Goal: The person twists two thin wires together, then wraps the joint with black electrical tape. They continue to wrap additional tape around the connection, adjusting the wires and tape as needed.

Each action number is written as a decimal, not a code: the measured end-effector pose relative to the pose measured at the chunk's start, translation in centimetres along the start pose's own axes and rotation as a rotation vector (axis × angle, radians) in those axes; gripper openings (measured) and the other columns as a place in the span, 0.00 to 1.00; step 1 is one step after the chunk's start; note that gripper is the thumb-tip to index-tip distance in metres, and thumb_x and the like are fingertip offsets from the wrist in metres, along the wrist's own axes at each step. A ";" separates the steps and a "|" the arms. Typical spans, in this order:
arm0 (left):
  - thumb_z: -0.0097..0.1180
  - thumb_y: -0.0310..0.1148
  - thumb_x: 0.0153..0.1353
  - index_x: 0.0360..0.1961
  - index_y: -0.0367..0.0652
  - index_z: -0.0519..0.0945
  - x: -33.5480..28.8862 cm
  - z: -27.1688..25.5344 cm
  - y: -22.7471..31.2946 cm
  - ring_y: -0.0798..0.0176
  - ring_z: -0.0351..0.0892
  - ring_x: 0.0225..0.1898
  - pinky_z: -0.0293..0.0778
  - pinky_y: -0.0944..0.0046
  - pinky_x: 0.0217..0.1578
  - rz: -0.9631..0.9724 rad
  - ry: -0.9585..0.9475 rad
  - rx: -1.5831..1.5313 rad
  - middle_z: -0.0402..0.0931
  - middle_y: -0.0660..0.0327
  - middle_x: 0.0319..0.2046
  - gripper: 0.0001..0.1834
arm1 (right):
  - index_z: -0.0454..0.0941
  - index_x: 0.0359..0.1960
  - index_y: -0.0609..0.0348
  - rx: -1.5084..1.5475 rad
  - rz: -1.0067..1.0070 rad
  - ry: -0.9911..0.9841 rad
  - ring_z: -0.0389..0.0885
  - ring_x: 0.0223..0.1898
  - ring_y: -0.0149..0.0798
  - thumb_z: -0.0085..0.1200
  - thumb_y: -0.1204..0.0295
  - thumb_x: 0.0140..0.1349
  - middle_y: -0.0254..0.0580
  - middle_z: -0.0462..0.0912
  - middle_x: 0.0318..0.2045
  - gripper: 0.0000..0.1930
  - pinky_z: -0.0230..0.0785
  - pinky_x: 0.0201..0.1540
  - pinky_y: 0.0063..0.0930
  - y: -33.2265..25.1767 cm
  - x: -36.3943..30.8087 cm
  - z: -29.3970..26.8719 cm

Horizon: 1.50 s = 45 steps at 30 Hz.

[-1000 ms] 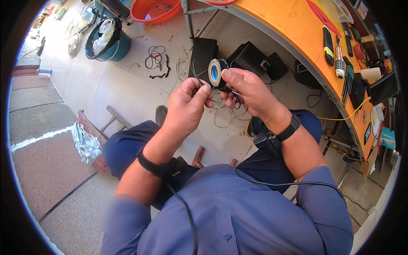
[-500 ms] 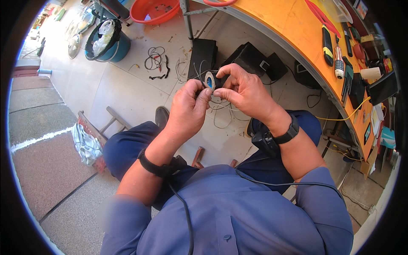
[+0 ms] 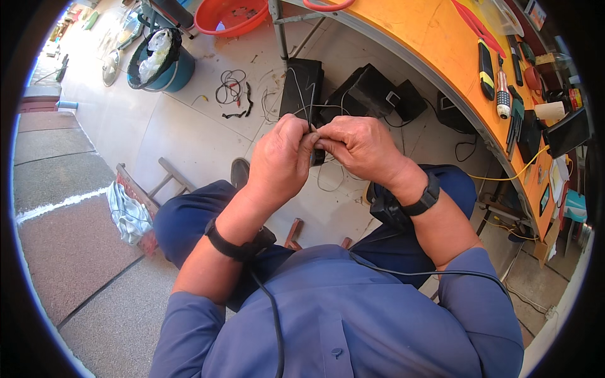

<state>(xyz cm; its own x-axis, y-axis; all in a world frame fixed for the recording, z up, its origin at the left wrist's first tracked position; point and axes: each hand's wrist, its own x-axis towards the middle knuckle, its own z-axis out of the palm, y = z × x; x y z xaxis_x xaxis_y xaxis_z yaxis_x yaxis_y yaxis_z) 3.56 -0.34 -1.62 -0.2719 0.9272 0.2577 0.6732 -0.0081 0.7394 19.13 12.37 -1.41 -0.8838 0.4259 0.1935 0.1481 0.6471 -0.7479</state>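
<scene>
Change: the tape roll seen a moment ago is now hidden between the hands.
Left hand (image 3: 282,157): grip closed on thin wires (image 3: 310,104).
Right hand (image 3: 359,146): grip pinched on the same wires, centre frame.

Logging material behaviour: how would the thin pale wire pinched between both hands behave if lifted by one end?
The thin pale wire probably flops: it sags in a loop below the left hand and right hand. It looks light and easily kinked.

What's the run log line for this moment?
left hand: pinching wires | right hand: pinching wires | hands: touching, over lap | bench: right
</scene>
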 end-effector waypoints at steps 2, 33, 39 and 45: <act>0.65 0.31 0.65 0.40 0.38 0.76 0.1 0.1 -0.2 0.46 0.79 0.34 0.75 0.53 0.34 -0.022 -0.015 -0.003 0.76 0.52 0.35 0.10 | 0.86 0.37 0.56 0.030 0.033 0.057 0.84 0.32 0.51 0.63 0.69 0.62 0.44 0.85 0.32 0.06 0.76 0.36 0.40 0.0 0.1 0.4; 0.60 0.30 0.60 0.38 0.36 0.81 0.2 -1.1 0.8 0.51 0.80 0.37 0.75 0.57 0.40 -0.373 -0.201 -0.161 0.79 0.50 0.34 0.08 | 0.81 0.34 0.63 0.342 0.286 -0.064 0.82 0.30 0.42 0.65 0.71 0.62 0.47 0.83 0.28 0.08 0.73 0.35 0.34 -0.5 0.3 -0.1; 0.62 0.31 0.61 0.37 0.39 0.81 0.2 -1.4 0.7 0.51 0.79 0.35 0.75 0.56 0.36 -0.281 -0.157 -0.182 0.78 0.53 0.35 0.08 | 0.79 0.34 0.61 0.675 0.402 -0.096 0.71 0.30 0.23 0.66 0.72 0.65 0.30 0.77 0.27 0.08 0.67 0.32 0.23 0.1 0.2 0.4; 0.62 0.30 0.63 0.37 0.38 0.80 0.1 -1.6 0.3 0.56 0.79 0.36 0.75 0.60 0.39 -0.257 -0.175 -0.272 0.78 0.56 0.34 0.06 | 0.78 0.35 0.59 0.849 0.408 -0.120 0.66 0.30 0.19 0.65 0.71 0.67 0.22 0.74 0.28 0.08 0.62 0.31 0.18 0.4 0.1 0.7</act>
<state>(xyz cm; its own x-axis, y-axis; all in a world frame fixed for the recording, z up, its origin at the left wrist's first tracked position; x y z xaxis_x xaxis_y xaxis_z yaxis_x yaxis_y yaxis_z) 2.60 -0.83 -0.39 -0.2706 0.9614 -0.0488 0.3861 0.1548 0.9094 18.83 12.22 -2.10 -0.8820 0.4189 -0.2158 0.1251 -0.2334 -0.9643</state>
